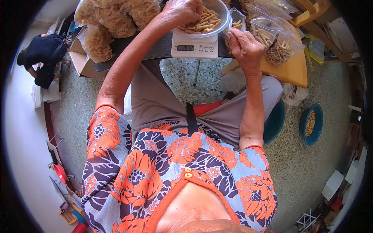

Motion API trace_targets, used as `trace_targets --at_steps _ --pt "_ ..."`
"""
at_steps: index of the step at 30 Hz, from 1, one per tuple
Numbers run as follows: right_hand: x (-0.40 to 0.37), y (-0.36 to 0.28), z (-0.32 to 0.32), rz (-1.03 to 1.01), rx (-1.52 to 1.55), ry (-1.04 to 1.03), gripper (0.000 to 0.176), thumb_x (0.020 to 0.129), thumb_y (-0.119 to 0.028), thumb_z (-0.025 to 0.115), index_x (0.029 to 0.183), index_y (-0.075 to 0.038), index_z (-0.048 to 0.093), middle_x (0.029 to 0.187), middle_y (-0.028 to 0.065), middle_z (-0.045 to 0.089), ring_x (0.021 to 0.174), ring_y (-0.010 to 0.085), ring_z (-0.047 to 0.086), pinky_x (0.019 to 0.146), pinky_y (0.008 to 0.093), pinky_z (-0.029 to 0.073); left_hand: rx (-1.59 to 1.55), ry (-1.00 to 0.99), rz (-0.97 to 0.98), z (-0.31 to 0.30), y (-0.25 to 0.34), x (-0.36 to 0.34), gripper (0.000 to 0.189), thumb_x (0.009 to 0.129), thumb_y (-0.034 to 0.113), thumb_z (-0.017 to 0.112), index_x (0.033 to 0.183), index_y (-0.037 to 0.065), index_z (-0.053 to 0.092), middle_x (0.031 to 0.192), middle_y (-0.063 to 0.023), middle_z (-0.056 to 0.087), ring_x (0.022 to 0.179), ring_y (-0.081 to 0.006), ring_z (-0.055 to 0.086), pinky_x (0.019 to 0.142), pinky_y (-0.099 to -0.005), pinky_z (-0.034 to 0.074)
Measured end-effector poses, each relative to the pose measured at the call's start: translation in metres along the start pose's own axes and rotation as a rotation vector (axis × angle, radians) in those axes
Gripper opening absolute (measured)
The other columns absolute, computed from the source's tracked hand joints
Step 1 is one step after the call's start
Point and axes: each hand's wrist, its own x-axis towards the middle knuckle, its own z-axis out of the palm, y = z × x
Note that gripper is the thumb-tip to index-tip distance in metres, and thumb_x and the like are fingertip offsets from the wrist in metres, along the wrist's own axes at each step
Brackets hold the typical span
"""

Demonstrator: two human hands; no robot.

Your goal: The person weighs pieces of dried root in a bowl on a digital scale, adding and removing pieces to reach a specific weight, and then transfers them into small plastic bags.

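Observation:
A clear bowl (224, 24) of short tan sticks (208, 21) stands on a white digital scale (194, 53), whose small display is lit. My left hand (185, 11) is over the bowl's left side, its fingers curled together; what they hold is hidden. Just right of the bowl, my right hand (246, 47) pinches the edge of a small clear plastic bag (237, 19) with some sticks in it. More filled clear bags (280, 50) lie beyond and right of my right hand.
Large bags of tan pieces (116, 21) stand at the upper left, by a cardboard box (83, 64). A wooden surface (291, 72) is at the right. A teal basin (311, 134) with pale pieces is on the floor. At far left a person (44, 52) in dark clothes bends over.

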Motion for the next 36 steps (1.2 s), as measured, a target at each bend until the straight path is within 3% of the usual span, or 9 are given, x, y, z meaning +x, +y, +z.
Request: trace_targets --at_steps 9,10,17,19,21,23,24,29,36 --pt "-0.001 0.000 0.001 0.011 0.004 -0.004 0.015 0.088 -0.015 0.081 0.100 -0.008 0.077 0.081 0.0083 0.073 0.067 0.0255 0.073 0.059 0.0338 0.059 0.302 -0.027 -0.033 0.009 0.012 0.005 0.015 0.079 0.015 0.067 0.086 0.006 0.077 0.094 -0.0177 0.074 0.096 -0.0347 0.072 0.080 -0.0454 0.057" --pt "-0.001 0.000 0.000 0.013 0.002 -0.008 0.015 0.088 -0.015 0.081 0.100 -0.008 0.077 0.081 0.0084 0.073 0.067 0.0256 0.073 0.059 0.0338 0.059 0.280 0.130 0.119 0.015 0.007 -0.001 0.016 0.081 0.013 0.065 0.085 0.004 0.077 0.092 -0.0187 0.074 0.092 -0.0362 0.073 0.079 -0.0461 0.058" --pt "0.001 -0.002 -0.002 0.028 0.012 -0.011 0.014 0.088 -0.015 0.081 0.100 -0.008 0.077 0.081 0.0085 0.073 0.067 0.0258 0.073 0.059 0.0339 0.059 0.288 0.200 0.137 0.025 0.005 0.002 0.016 0.082 0.014 0.066 0.084 0.003 0.077 0.089 -0.0191 0.074 0.087 -0.0361 0.073 0.075 -0.0472 0.058" --pt "0.001 -0.001 -0.001 0.022 0.005 -0.002 0.014 0.088 -0.015 0.081 0.100 -0.008 0.077 0.081 0.0083 0.073 0.066 0.0257 0.073 0.059 0.0339 0.059 0.011 0.339 0.173 0.014 0.008 -0.008 0.016 0.078 0.015 0.071 0.085 0.002 0.076 0.085 -0.0213 0.073 0.085 -0.0365 0.073 0.075 -0.0457 0.058" --pt "0.000 0.000 -0.001 0.018 0.000 0.009 0.014 0.088 -0.015 0.081 0.100 -0.008 0.077 0.080 0.0082 0.072 0.066 0.0256 0.072 0.058 0.0339 0.058 -0.151 0.260 0.170 0.015 -0.011 0.001 0.014 0.081 0.013 0.077 0.087 0.000 0.075 0.080 -0.0171 0.073 0.074 -0.0290 0.074 0.062 -0.0385 0.058" --pt "0.001 -0.002 -0.001 0.026 -0.002 0.000 0.013 0.089 -0.015 0.080 0.100 -0.009 0.077 0.079 0.0078 0.072 0.065 0.0255 0.072 0.058 0.0342 0.058 -1.342 -0.329 -0.138 0.016 -0.029 0.009 0.012 0.090 0.011 0.077 0.094 0.000 0.075 0.079 -0.0099 0.074 0.064 -0.0169 0.071 0.049 -0.0275 0.052" --pt "0.001 -0.002 0.000 0.025 -0.002 0.002 0.013 0.089 -0.015 0.080 0.100 -0.009 0.077 0.079 0.0078 0.072 0.065 0.0255 0.072 0.058 0.0342 0.058 -1.505 -0.375 -0.218 0.011 -0.021 0.008 0.009 0.095 0.010 0.074 0.098 0.000 0.073 0.078 -0.0056 0.073 0.058 -0.0090 0.067 0.043 -0.0190 0.046" --pt "0.000 0.000 0.000 0.012 0.003 0.007 0.013 0.088 -0.015 0.081 0.100 -0.009 0.077 0.078 0.0078 0.071 0.064 0.0261 0.071 0.057 0.0343 0.057 -1.750 -0.531 -0.190 0.012 -0.021 0.014 0.009 0.093 0.009 0.076 0.097 0.002 0.072 0.077 -0.0064 0.073 0.059 -0.0096 0.067 0.044 -0.0187 0.047" --pt "0.001 0.000 0.000 -0.015 -0.003 0.029 0.013 0.087 -0.016 0.081 0.098 -0.010 0.077 0.077 0.0079 0.069 0.063 0.0267 0.070 0.056 0.0352 0.057 -1.508 -0.278 -0.203 0.013 0.015 0.019 0.015 0.089 0.005 0.079 0.101 -0.001 0.074 0.079 -0.0070 0.074 0.060 -0.0088 0.067 0.046 -0.0182 0.049"
